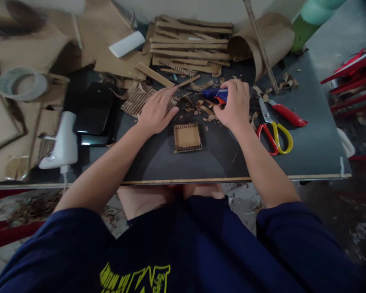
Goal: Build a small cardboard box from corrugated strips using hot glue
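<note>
A small square cardboard tray (187, 147) with corrugated walls lies on the dark tabletop between my forearms. My right hand (235, 101) is wrapped around a blue hot glue gun (212, 94) with an orange trigger, its tip pointing left. Flat over a piece of corrugated cardboard (136, 99) rests my left hand (158, 109), thumb apart from the fingers and nothing held. Torn brown scraps (205, 108) are strewn between the two hands.
Scissors (273, 126) with red and yellow handles and a red-handled cutter (289, 114) lie at right. Cardboard strips (190, 44) are stacked behind, beside a cardboard roll (274, 38). A tape roll (42, 87), black box (94, 108) and white corded device (64, 140) occupy the left.
</note>
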The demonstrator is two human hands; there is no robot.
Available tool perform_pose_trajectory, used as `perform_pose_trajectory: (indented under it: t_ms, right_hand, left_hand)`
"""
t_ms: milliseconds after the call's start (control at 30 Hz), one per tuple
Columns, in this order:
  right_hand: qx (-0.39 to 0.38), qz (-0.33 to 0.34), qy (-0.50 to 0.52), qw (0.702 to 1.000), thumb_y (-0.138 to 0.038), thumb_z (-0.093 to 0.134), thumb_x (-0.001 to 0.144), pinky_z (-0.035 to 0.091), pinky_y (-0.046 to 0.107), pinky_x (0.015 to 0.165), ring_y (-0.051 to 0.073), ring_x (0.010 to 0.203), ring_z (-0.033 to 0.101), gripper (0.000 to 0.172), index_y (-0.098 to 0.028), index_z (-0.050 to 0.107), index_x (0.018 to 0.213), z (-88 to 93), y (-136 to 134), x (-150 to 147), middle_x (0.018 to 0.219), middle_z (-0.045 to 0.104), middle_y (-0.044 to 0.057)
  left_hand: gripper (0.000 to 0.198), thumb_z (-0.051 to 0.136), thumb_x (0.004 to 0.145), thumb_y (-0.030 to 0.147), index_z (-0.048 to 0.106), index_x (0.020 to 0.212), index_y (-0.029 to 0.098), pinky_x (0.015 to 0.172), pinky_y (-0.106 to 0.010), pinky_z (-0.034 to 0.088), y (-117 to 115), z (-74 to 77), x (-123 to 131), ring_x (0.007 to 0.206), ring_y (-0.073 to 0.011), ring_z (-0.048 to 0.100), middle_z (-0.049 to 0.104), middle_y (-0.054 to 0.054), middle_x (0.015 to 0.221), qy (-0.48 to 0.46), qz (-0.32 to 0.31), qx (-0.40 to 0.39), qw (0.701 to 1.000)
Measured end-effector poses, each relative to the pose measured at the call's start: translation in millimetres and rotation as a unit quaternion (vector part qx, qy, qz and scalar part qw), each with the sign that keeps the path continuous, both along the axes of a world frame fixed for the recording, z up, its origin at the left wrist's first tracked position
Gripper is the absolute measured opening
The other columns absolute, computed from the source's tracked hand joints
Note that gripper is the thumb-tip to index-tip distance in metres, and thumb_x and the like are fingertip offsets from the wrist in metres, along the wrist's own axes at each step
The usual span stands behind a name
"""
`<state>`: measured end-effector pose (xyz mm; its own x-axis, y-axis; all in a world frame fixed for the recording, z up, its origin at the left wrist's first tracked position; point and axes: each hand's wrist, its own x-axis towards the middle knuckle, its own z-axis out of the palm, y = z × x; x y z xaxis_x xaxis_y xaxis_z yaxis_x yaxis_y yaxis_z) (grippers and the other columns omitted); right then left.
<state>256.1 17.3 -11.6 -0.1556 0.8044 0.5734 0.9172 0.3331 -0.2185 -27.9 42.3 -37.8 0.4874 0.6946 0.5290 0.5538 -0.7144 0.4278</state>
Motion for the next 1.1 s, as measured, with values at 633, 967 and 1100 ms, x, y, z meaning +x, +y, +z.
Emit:
perform_pose_trajectory:
  t_ms: [633,967,1100]
  right_hand:
    - [0.004,-0.065,0.058,0.996,-0.039,0.054,0.092,0.044,0.055,0.098,0.034,0.113,0.052,0.034,-0.028,0.052,0.124,-8.2,10.3,13.6,0.122,0.058,0.016]
    - [-0.129,0.178,0.013,0.975,-0.048,0.056,0.092,0.057,0.038,0.075,0.024,0.085,0.069,0.041,-0.021,0.064,0.123,25.1,-31.1,-36.6,0.097,0.075,0.007]
    - [-0.156,0.188,-0.002,0.97,-0.047,0.055,0.092,0.056,0.034,0.068,0.021,0.073,0.07,0.043,-0.019,0.067,0.123,16.6,-31.3,-44.0,0.088,0.077,0.005]
  left_hand:
    - [0.04,0.049,0.094,0.055,0.064,0.12,0.028,0.11,-0.054,0.039,0.3,0.3,1.7,0.126,-0.0316,0.054,0.066,-0.01,0.126,0.002,0.02,0.019,1.0]
    - [0.02,0.053,0.096,0.034,0.069,0.099,0.022,0.089,-0.036,0.053,-17.3,10.9,12.8,0.095,-0.0203,0.067,0.073,-0.007,0.105,-0.02,0.021,-0.002,1.0]
    - [0.017,0.055,0.093,0.03,0.069,0.095,0.02,0.073,-0.028,0.051,-25.6,18.5,15.7,0.071,-0.0134,0.063,0.074,-0.005,0.099,0.004,0.032,0.011,0.999]
